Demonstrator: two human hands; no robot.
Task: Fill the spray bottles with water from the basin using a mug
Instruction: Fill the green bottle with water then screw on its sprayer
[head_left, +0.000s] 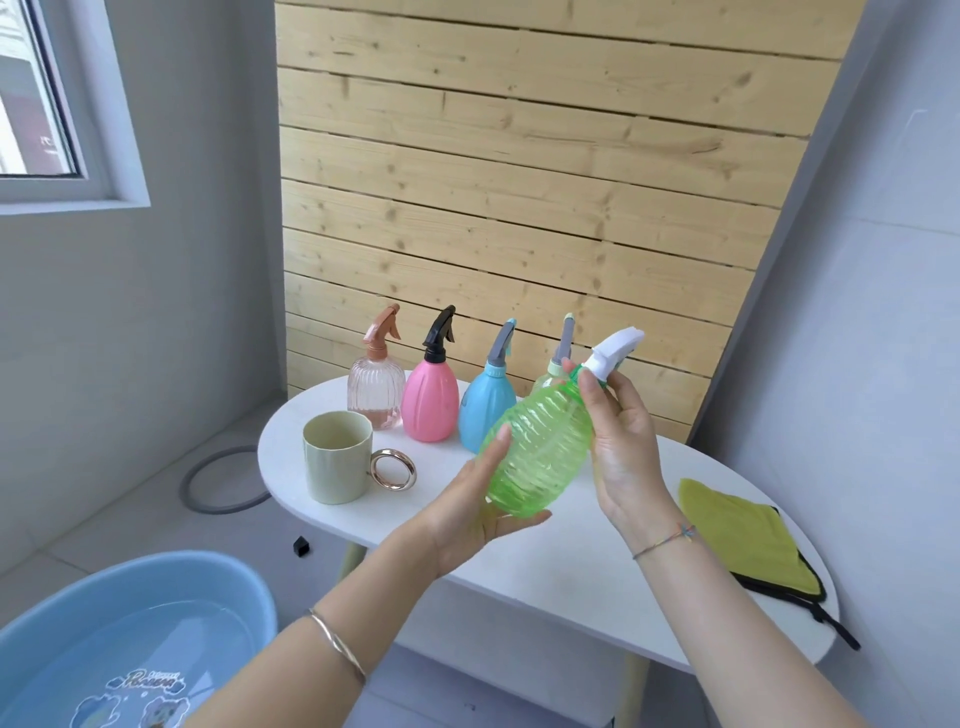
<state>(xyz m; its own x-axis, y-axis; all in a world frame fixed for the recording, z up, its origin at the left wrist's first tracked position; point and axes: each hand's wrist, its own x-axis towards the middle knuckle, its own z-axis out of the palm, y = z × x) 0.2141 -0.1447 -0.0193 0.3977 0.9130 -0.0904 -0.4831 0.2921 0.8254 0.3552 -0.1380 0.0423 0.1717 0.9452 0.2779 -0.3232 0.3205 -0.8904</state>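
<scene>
Above a white oval desk (571, 587), my left hand (467, 514) cups a tilted, ribbed green plastic spray bottle (540, 457) and my right hand (623, 447) grips its neck; careless twisting could let it slip.

My left hand (467, 506), palm up, fingers curled, cups the green bottle (540, 447) at its base; my right hand (621, 441) grips its neck. Both forearms reach forward.

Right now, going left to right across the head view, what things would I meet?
In order: blue basin → mug → pink spray bottle → blue spray bottle → green spray bottle → yellow cloth.
</scene>
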